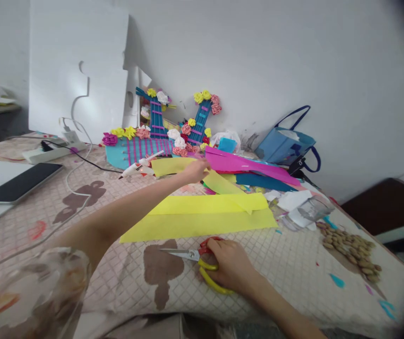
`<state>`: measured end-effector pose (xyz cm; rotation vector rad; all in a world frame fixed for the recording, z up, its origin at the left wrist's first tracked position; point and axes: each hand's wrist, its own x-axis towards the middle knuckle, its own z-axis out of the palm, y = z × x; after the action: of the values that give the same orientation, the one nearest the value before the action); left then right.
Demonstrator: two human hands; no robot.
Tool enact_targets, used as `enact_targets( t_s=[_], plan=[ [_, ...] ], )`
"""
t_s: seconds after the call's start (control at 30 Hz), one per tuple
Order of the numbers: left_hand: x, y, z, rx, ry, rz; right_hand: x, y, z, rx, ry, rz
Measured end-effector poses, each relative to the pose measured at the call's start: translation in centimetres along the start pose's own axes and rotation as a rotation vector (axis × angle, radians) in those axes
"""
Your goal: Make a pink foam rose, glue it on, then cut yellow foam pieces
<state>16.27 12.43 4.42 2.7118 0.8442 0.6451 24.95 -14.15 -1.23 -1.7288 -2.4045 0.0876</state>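
On the patterned surface [268,268], yellow paper [194,225] is laid. Scissors [194,254] are held near it by the fingers of the right hand [232,264]; whether anything is gripped by the left hand [197,171] cannot be told.

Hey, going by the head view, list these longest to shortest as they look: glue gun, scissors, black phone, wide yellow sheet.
1. Wide yellow sheet, clearly longest.
2. Black phone and scissors: too alike to rank, as the right hand partly covers the scissors.
3. Glue gun, shortest.
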Motion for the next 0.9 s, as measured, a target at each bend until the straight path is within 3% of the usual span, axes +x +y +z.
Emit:
enact_targets(
  t_s=[0.1,0.2,0.33,0.47,0.57,0.73,0.9],
  plan=[
    [0.4,2.2,2.0,-0.086,-0.163,0.161,-0.1,0.0,0.2,-0.003,0.012,0.001],
    [0.9,3.5,3.8,-0.136,-0.241,0.229,-0.1,0.0,0.2,0.009,0.014,-0.007],
    [1.5,3.8,4.6,-0.162,-0.163,0.196,-0.1,-0.1,0.1,0.017,0.007,-0.010],
    [0.7,3.5,3.4,-0.159,-0.110,0.155,-0.1,-0.1,0.1,0.007,0.011,-0.002],
    [-1.7,3.3,1.7,-0.146,-0.127,0.163,-0.1,-0.1,0.0,0.002,0.004,0.002],
    [-7.8,2.4,-1.3,-0.055,-0.206,0.185,-0.3,-0.1,-0.6,0.010,0.013,-0.008],
    [-13.5,1.2,-3.1,-0.013,-0.264,0.149,-1.3,0.7,-1.4,0.014,0.025,0.021]
  ],
)
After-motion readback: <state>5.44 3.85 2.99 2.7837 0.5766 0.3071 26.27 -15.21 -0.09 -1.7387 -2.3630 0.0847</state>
